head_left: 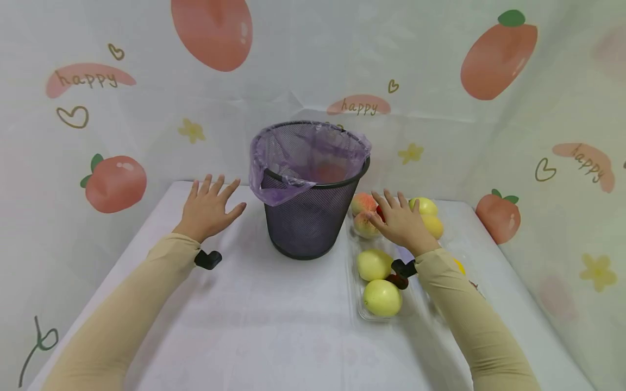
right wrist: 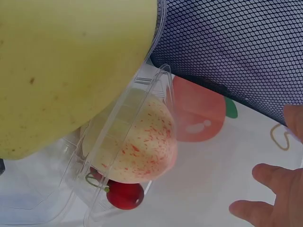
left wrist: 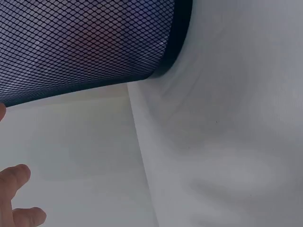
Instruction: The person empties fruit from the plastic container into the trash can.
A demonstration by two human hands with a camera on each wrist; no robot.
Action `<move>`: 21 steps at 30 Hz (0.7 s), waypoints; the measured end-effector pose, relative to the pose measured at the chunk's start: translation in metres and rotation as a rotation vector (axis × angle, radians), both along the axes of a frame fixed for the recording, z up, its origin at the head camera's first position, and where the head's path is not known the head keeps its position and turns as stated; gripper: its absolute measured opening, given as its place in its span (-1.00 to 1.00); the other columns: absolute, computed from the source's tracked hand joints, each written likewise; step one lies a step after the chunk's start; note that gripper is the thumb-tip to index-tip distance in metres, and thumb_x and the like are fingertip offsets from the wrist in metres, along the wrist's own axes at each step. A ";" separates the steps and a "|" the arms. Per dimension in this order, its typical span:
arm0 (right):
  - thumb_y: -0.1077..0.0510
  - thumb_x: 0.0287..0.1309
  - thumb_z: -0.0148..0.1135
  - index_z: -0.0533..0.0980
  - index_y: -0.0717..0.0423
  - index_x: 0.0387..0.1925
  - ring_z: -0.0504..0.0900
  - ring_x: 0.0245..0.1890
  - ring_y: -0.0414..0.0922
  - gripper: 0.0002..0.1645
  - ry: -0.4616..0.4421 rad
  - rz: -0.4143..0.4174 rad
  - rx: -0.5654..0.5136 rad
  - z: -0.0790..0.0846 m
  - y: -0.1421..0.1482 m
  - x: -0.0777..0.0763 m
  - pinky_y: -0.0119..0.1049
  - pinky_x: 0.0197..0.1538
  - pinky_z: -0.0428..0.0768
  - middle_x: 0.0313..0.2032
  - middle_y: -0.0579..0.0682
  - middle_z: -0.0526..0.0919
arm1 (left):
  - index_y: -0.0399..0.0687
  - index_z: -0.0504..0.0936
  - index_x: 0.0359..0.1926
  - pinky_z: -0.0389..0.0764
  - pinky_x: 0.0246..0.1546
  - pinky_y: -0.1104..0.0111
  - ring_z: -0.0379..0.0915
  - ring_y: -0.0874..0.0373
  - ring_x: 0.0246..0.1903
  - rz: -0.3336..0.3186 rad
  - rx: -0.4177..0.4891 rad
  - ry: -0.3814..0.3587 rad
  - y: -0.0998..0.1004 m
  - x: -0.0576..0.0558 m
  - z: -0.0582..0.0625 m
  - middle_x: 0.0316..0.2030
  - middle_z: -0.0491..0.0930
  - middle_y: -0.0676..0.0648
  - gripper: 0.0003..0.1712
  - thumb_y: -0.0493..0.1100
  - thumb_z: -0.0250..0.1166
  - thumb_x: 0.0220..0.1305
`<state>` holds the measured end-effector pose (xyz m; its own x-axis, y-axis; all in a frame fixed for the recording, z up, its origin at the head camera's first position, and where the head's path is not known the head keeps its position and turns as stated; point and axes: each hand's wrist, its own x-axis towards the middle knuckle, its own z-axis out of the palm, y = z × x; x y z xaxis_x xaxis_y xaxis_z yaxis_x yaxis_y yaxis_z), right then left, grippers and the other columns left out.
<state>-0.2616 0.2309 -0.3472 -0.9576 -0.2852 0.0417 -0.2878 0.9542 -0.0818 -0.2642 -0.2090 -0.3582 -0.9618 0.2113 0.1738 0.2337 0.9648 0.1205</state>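
Note:
My left hand (head_left: 205, 209) hovers left of a black mesh wastebasket (head_left: 305, 222), fingers spread and holding nothing. In the left wrist view, a few fingertips (left wrist: 15, 178) show at the edge, near the basket's mesh wall. Over the fruit on the right is my right hand (head_left: 403, 225), its fingers also spread, nothing in it. Two peaches (head_left: 365, 225) lie by its fingertips, partly covered. A red cherry (right wrist: 125, 195) shows beside a peach (right wrist: 142, 142) in the right wrist view. A purple plastic bag (head_left: 259, 163) lines the basket and folds over its rim.
Clear plastic trays (head_left: 362, 314) hold the fruit right of the basket. Two yellow-green fruits (head_left: 383, 297) sit in the near tray part; more yellow fruits (head_left: 433, 226) lie behind the right hand. A white cloth (head_left: 274, 336) covers the table, with a printed curtain (head_left: 303, 70) behind.

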 end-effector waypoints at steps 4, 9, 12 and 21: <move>-0.33 0.41 -0.21 0.03 -0.06 0.51 0.05 0.42 0.33 -0.20 -0.021 0.001 0.002 -0.001 0.002 0.000 0.49 0.32 -0.12 0.42 0.25 0.17 | 0.07 0.09 0.50 -0.23 0.42 -0.22 -0.13 -0.38 0.42 -0.010 0.005 -0.027 0.001 0.000 0.000 0.40 0.14 -0.36 -0.21 0.30 -0.07 0.39; -0.23 0.45 -0.18 0.26 0.07 0.39 0.48 0.17 0.25 -0.32 -0.041 0.010 0.022 -0.001 0.005 0.001 0.27 0.14 0.44 0.23 0.24 0.47 | -0.07 0.20 0.45 0.08 0.34 -0.24 0.24 -0.36 0.27 -0.022 0.042 -0.155 0.003 0.004 -0.001 0.21 0.43 -0.36 -0.27 0.16 0.00 0.39; -0.16 0.44 -0.11 0.35 0.10 0.32 0.60 0.02 0.21 -0.39 -0.038 0.021 0.027 -0.001 0.006 0.003 0.17 -0.09 0.60 0.11 0.20 0.58 | -0.11 0.32 0.38 0.36 0.18 -0.21 0.42 -0.31 0.15 -0.017 0.084 -0.257 0.002 0.007 -0.002 0.13 0.53 -0.32 -0.36 0.08 0.01 0.39; -0.03 0.37 0.06 0.46 0.10 0.18 0.67 -0.18 0.04 -0.54 -0.023 0.027 -0.011 0.000 0.008 0.006 0.01 -0.35 0.63 -0.13 0.02 0.70 | -0.19 0.54 0.16 0.57 -0.08 -0.03 0.59 -0.09 -0.10 -0.044 0.132 -0.341 0.002 0.009 -0.007 -0.08 0.65 -0.24 -0.52 -0.02 0.07 0.34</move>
<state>-0.2553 0.2393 -0.3477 -0.9503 -0.3104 0.0228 -0.3111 0.9452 -0.0995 -0.2554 -0.2070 -0.3654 -0.9595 0.2513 -0.1270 0.1998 0.9254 0.3219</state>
